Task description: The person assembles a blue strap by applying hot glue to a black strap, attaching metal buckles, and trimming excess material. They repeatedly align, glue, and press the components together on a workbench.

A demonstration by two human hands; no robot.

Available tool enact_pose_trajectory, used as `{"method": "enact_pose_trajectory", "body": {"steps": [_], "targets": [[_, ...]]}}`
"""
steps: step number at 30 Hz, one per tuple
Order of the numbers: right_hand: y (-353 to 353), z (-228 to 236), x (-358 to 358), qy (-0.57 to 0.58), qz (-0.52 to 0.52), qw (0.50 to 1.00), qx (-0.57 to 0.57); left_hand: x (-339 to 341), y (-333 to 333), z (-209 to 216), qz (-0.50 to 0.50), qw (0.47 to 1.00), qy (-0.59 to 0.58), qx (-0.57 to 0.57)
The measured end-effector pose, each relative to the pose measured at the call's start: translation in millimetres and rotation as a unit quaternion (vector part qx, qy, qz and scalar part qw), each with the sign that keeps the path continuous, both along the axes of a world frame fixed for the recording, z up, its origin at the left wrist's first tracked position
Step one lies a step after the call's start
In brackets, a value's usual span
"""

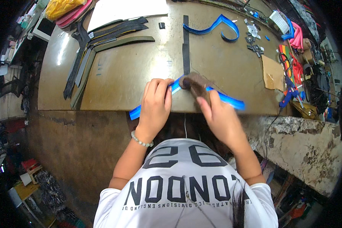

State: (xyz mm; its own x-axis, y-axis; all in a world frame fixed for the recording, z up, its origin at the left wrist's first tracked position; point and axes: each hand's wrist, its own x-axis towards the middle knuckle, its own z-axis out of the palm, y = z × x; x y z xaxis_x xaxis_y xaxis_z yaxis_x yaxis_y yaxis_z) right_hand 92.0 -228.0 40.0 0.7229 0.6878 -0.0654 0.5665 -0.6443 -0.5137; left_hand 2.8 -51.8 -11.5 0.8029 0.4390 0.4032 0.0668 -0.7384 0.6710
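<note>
A bright blue strip with a toothed edge [231, 100] runs along the near edge of the table, passing under both hands. My left hand [155, 102] has its fingers closed on the strip, pressing it to the tabletop, and one end sticks out to the left. In my right hand [223, 117] is a dark hammer [197, 86], smeared by motion. Its round head is over the strip, just right of my left fingertips. Whatever lies directly under the head is hidden. Beyond it, a narrow black strip [186, 49] lies straight across the table.
Another blue strip [211, 27] lies bent at the far side. Black and olive strips [117, 42] are piled at left, near a white sheet [127, 11]. Small black pieces [254, 40], brown cardboard [273, 72] and a blue glue gun [289, 93] with its cord are at right.
</note>
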Motion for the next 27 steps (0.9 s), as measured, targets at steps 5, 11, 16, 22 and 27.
{"method": "enact_pose_trajectory", "body": {"steps": [5,11,16,22,27], "targets": [[0.7,16.7,1.1,-0.052,-0.046,0.985,0.159,0.8,-0.4,2.4,0.001,1.0,0.008,0.003],[13.1,3.5,3.3,0.039,-0.041,0.997,0.059,9.6,-7.6,7.4,0.01,0.999,0.034,0.041],[-43.4,0.4,34.4,-0.026,-0.17,0.974,0.149,21.0,-8.5,9.6,-0.025,0.993,0.044,0.11],[-79.1,-19.0,72.3,-0.255,-0.253,0.931,-0.069,36.0,-4.9,11.1,-0.087,0.945,0.114,0.294],[-94.6,-33.2,62.9,-0.384,-0.153,0.9,0.138,54.5,9.3,19.5,-0.201,0.896,0.155,0.365]]}}
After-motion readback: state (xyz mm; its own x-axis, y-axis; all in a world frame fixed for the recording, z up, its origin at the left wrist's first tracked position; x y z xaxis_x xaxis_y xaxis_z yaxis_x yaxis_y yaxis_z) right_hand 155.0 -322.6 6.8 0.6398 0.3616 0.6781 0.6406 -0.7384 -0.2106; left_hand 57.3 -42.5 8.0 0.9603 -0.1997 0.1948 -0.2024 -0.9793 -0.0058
